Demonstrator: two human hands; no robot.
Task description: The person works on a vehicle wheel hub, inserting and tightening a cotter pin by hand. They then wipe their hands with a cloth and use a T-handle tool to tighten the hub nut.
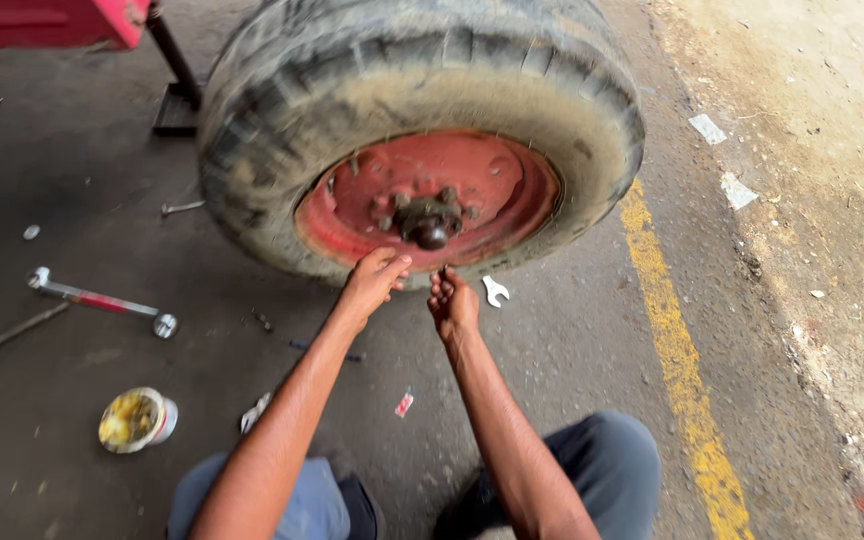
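Fingers of the left hand [372,282] are curling against the lower rim edge of the tyre [422,140]; right hand [452,303] is pinching something small, unidentifiable, just below, bare floor [572,350] lying open rightward.

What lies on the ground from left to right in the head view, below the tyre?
Socket wrench → open tin of yellowish grease → left hand → right hand → small spanner → yellow painted line.
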